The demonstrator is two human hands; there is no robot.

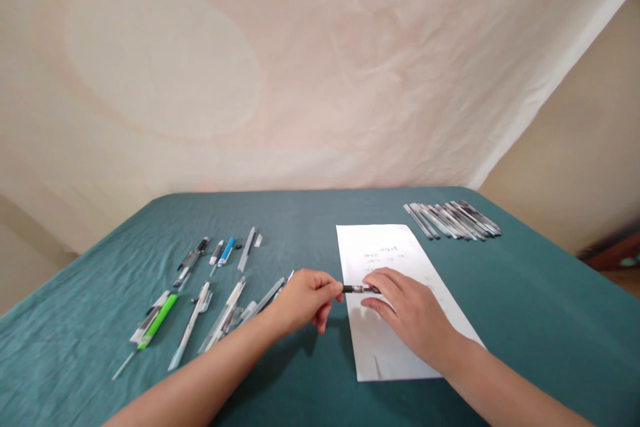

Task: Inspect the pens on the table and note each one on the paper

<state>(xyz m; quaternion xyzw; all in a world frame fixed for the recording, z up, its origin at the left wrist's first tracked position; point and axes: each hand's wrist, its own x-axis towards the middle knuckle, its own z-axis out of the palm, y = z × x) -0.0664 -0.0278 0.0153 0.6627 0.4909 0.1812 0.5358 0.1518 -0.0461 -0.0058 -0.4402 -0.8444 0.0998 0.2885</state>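
Between my two hands a dark pen [357, 289] lies level, raised over the left part of a white paper sheet [405, 353]. My left hand [311, 293] pinches its left end between thumb and forefinger. The other end runs into the fingers of my right hand [403, 307], which close on it from the right; that tip is hidden by the fingers. Small handwritten marks show on the upper half of the sheet.
Loose pens and pen parts [227, 313] lie left of my left hand, with a green pen barrel [159, 321] and a blue piece [227, 250] among them. A row of several pens [453, 220] lies at the back right. A green cloth [540, 307] covers the table.
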